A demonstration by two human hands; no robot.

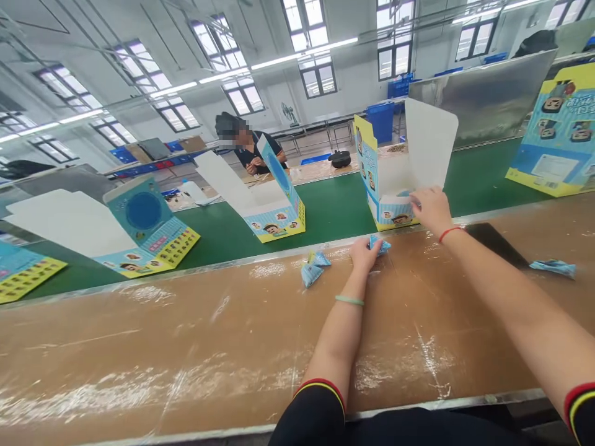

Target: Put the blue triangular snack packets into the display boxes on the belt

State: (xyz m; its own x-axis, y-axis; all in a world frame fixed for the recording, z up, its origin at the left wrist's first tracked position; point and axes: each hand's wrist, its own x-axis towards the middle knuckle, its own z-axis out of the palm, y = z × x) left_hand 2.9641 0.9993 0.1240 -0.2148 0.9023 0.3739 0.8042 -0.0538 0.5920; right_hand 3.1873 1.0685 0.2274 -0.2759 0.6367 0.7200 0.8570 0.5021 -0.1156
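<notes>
My left hand [365, 254] rests on the brown cardboard-covered table [186, 347], closed on a small blue packet [382, 245]. Two more blue packets [314, 266] lie just left of it. My right hand [432, 207] reaches over the table's far edge into an open blue-and-yellow display box [376, 179] standing on the green conveyor belt [325, 210]; its fingers curl at the box's front lip, and a bit of blue packet shows under them. The box's white lid [430, 145] stands up behind the hand.
Other open display boxes [274, 207] [149, 229] [558, 136] stand along the belt. Another blue packet [553, 267] and a dark flat object [493, 241] lie at the table's right. A person [251, 148] works across the belt. Blue crates stand at the back.
</notes>
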